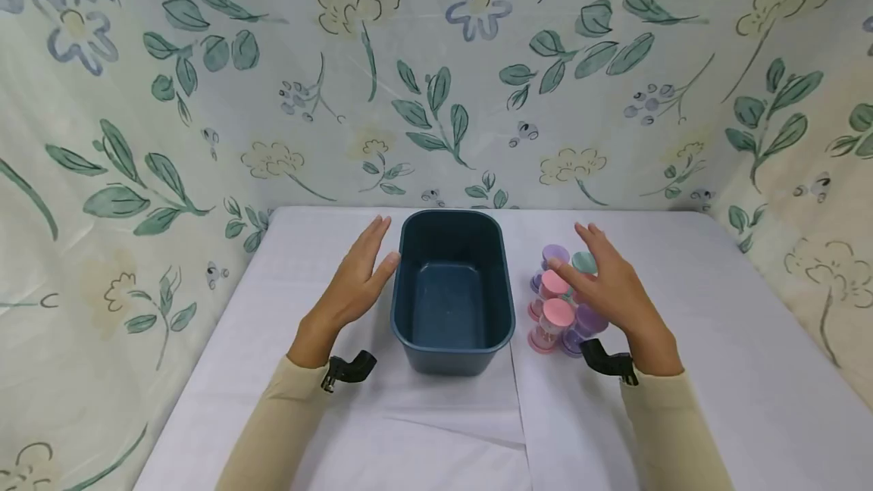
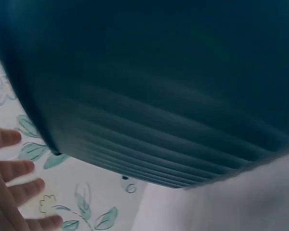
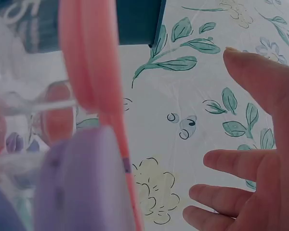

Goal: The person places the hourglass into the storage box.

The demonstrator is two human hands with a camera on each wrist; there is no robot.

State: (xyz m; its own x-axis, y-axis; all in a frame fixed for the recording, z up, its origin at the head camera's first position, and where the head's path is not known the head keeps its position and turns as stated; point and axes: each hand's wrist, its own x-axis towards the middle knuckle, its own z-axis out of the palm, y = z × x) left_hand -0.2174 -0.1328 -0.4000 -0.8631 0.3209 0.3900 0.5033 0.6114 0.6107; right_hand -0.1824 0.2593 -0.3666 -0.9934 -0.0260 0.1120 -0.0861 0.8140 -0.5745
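Head view: both your hands are released, fingers extended, nothing held. Your left hand (image 1: pixel 349 288) hangs beside the left rim of the dark blue bin (image 1: pixel 452 362); can't tell whether the thumb touches it. The bin stands upright mid-table, bare inside. Your right hand (image 1: pixel 617 292) is over the right edge of the sand timer cluster (image 1: pixel 554 283), partly hiding it, so no sure count. Timers stand upright, packed close, just right of the bin on the white table (image 1: pixel 450 426). Pink, purple and teal caps show.

Handling, my judgement: if you pick, take the front pink timer (image 1: pixel 558 313) first, since its near side is exposed. Pinch its clear waist or cap edge, lift straight up before going sideways; the purple timer (image 1: pixel 590 319) just beside it could tip. Watch the right wrist mount (image 1: pixel 605 361): it looks near the purple one in the head view, and the right wrist view shows caps right up at the lens. Use your left hand to steady the bin if it slides.
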